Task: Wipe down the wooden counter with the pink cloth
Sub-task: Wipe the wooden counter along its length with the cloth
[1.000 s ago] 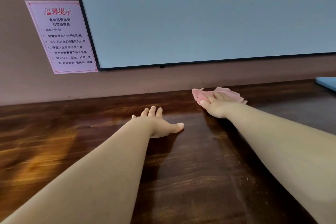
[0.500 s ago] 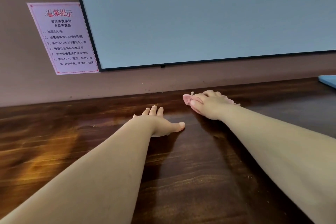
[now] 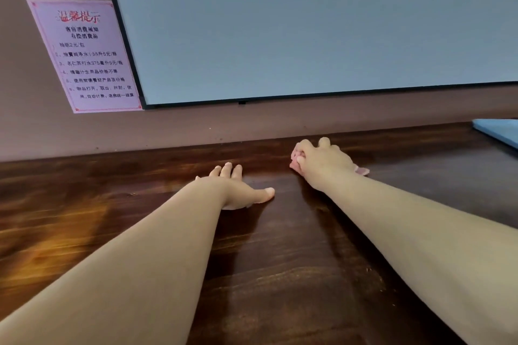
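Presently on record: wooden counter (image 3: pixel 280 274), dark-stained and glossy, filling the lower half of the view; brown wall (image 3: pixel 42 134) behind it. Item: pink cloth (image 3: pixel 361 170), bunched under the right hand (image 3: pixel 322 162) at about 1 o'clock from the view's centre, near the counter's back edge; the fingers curl round it and press it to the wood, so only a scrap shows at the thumb side and a corner at the far side. Item: left hand (image 3: pixel 238 190), lying flat on the counter just beside the right, fingers straight, thumb spread, holding nothing. Item: large pale screen (image 3: pixel 308 22) with thin dark frame, wall-mounted, at 12 o'clock. Item: pink printed notice (image 3: pixel 87 56), fixed to the wall at 10 o'clock, its corner touching the screen's frame. Item: blue flat object (image 3: pixel 499 131) at 3 o'clock, cut off by the view's edge; kind not determinable. Both forearms cross the counter and hide the strips beneath them.
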The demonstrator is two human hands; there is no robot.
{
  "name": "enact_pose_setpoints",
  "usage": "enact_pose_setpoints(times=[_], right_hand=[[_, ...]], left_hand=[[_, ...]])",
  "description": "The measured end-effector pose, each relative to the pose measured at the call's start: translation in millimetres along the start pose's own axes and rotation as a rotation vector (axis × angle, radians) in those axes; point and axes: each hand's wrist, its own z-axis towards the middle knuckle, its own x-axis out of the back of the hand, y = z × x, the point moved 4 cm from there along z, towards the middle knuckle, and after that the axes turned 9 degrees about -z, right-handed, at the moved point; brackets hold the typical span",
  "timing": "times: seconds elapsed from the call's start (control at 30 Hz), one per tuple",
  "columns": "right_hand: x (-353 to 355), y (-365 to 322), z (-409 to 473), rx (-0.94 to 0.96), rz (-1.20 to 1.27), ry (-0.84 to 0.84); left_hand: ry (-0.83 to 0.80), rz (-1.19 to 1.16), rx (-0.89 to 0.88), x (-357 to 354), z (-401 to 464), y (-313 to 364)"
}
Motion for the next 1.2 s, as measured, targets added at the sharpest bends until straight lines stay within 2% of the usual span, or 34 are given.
enact_pose_setpoints(times=[0.07, 0.13, 0.2, 0.27, 0.33, 0.43, 0.53, 0.57, 0.63, 0.7, 0.77, 0.83, 0.97, 1.0, 1.1, 1.13, 1.2], right_hand=[[-3.0, -11.9, -7.6, 0.213, 0.056, 0.029], [-3.2, 1.3, -13.4, 0.335, 0.184, -0.005], [-3.0, 25.6, -5.9, 0.224, 0.242, -0.018], [-4.1, 39.3, -1.4, -0.036, 0.080, 0.024], [-2.1, 25.1, -2.3, -0.138, -0.062, -0.002], [-1.1, -2.2, -9.8, 0.053, 0.003, -0.075], [10.1, 12.5, -15.2, 0.179, 0.138, -0.206], [14.1, 18.9, -15.7, 0.216, 0.113, -0.202], [16.0, 25.2, -16.3, 0.288, -0.031, -0.061], [11.5, 22.6, -15.9, 0.264, -0.120, 0.054], [6.1, 15.2, -13.3, 0.194, -0.158, 0.068], [2.9, 8.5, -12.4, 0.207, -0.143, 0.027], [5.4, 14.0, -24.3, 0.462, 0.004, 0.063], [5.6, 22.5, -22.7, 0.410, -0.002, 0.062], [4.5, 52.3, -11.2, -0.062, -0.109, -0.023], [4.4, 51.7, -10.9, -0.144, -0.120, -0.027], [4.6, 32.8, -15.4, -0.066, -0.092, 0.015]], left_hand=[[0.006, 0.019, -0.004, -0.5, 2.3, 0.7], [0.019, 0.044, -0.009, -1.2, 4.5, 1.5], [0.006, 0.029, -0.001, 0.9, 5.6, -0.3], [-0.013, 0.020, -0.002, 0.8, 4.5, -0.5], [-0.005, 0.031, -0.008, 0.6, 3.1, -0.1], [0.005, 0.039, -0.010, 1.8, 1.2, 1.6], [-0.019, 0.021, 0.000, 4.0, -1.2, 4.5], [-0.025, 0.018, 0.003, 5.2, -2.8, 5.3], [-0.032, 0.026, 0.001, 7.1, -3.9, 7.0], [-0.042, 0.038, 0.002, 6.9, -4.9, 7.2], [-0.042, 0.036, 0.008, 7.0, -5.0, 7.3], [-0.041, 0.034, 0.007, 7.2, -4.6, 6.5], [-0.026, 0.033, -0.006, 3.8, -2.0, 4.5], [-0.026, 0.027, -0.006, 4.7, -1.5, 4.3], [-0.053, 0.007, -0.005, 4.2, -2.1, 3.3], [-0.059, 0.003, -0.002, 4.7, -2.2, 3.0], [-0.063, 0.006, -0.001, 5.7, -1.7, 3.5]])
